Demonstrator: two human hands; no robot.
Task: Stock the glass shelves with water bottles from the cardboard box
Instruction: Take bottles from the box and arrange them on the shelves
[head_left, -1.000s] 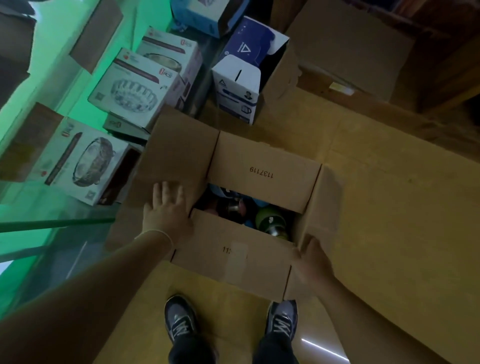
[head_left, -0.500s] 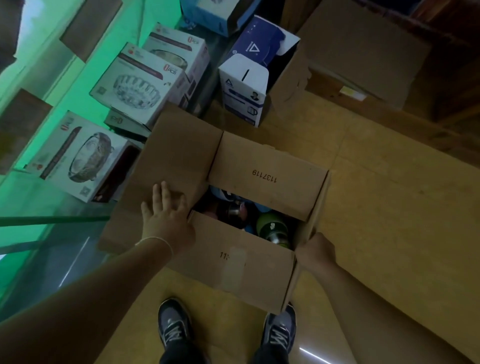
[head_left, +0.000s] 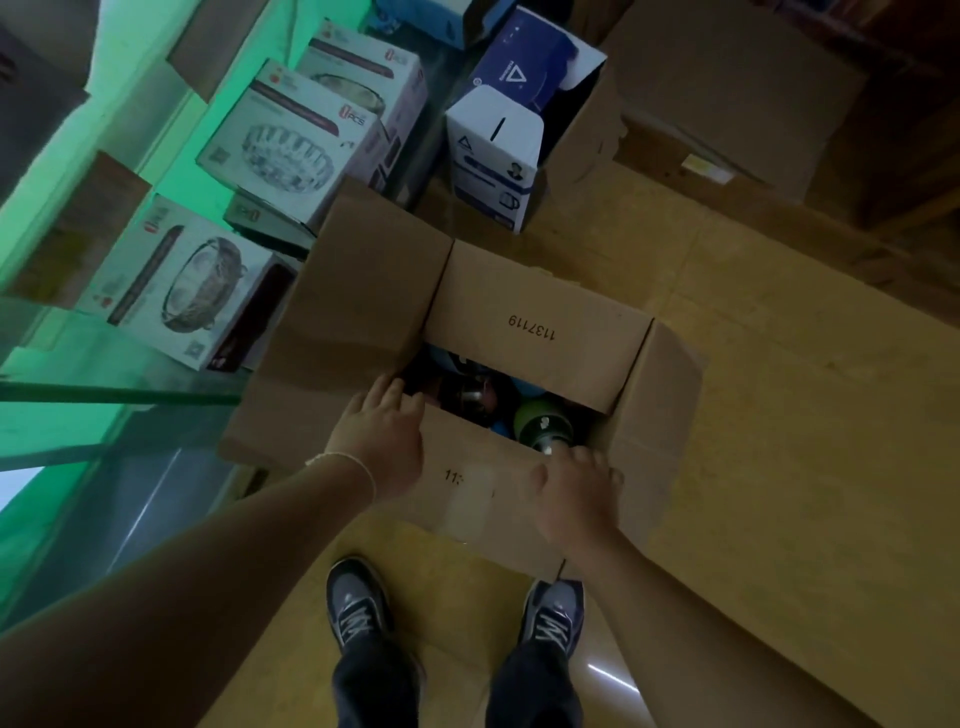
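Note:
The cardboard box (head_left: 535, 332) stands on the floor in front of my feet, its flaps partly apart. Through the gap I see several water bottles, among them a green-topped one (head_left: 540, 422) and a dark metallic one (head_left: 467, 396). My left hand (head_left: 382, 441) rests on the left end of the near flap (head_left: 467, 488), with straight fingers reaching the corner of the opening. My right hand (head_left: 571, 493) lies on the same flap further right, its fingers curled over the flap's edge just beside the green-topped bottle. The glass shelf (head_left: 104, 396) runs along the left.
Printed glassware cartons (head_left: 291, 140) (head_left: 176, 280) sit on the glass shelf at left. A blue and white carton (head_left: 493, 150) stands in an open cardboard box behind the task box. Flattened cardboard (head_left: 779, 415) covers the floor on the right. My shoes (head_left: 358, 608) stand just under the box.
My right hand left the right flap and came onto the near flap's edge by the green-topped bottle. My left hand slid from the left flap toward the opening. The right flap dropped outward.

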